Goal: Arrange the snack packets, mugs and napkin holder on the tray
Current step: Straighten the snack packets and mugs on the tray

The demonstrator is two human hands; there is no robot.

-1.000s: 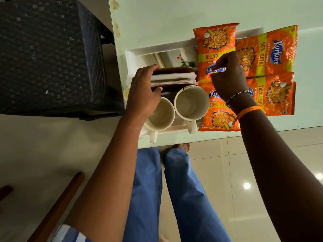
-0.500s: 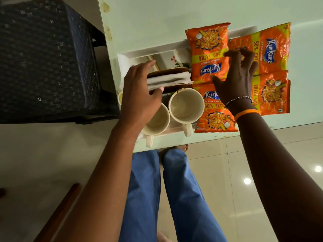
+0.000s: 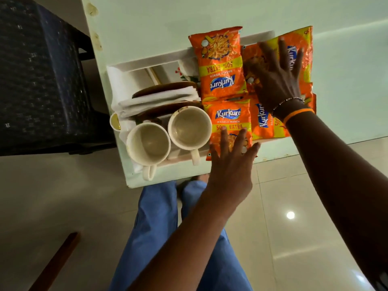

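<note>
Dark woven chair [image 3: 39, 80]: far left, beside the table; not on the tray.

White tray [image 3: 147, 61]: on the pale green table [image 3: 210, 13], at its near corner. All items below lie in or over it.

Napkin holder [image 3: 163, 91]: left half of tray, two dark brown plates with folded white napkins [image 3: 159, 99] between them. No hand touches it.

Left mug [image 3: 148, 141]: cream, empty, handle toward the viewer, in front of the napkin holder. Touching or just beside the right mug; the view does not settle which.

Right mug [image 3: 189, 127]: cream, empty, handle toward the viewer, just beside the near-left packet.

Far-left Kurkure packet [image 3: 220, 61]: orange, print upside down, overhanging the tray's far rim. Untouched.

Near-left Kurkure packet [image 3: 231, 122]: orange, print upright. Its near end lies under the fingertips of the left hand [image 3: 231, 164], whose fingers are spread flat, gripping nothing.

Near-right Kurkure packet [image 3: 266, 120]: turned sideways, partly hidden by the right wrist.

Far-right Kurkure packet [image 3: 302, 47]: sideways, under the right hand [image 3: 279, 80], which lies palm down on it with fingers splayed, holding nothing. Wrist carries a beaded bracelet [image 3: 289, 100] and an orange band [image 3: 298, 114].

Blue trousers [image 3: 155, 227]: below the table edge.
</note>
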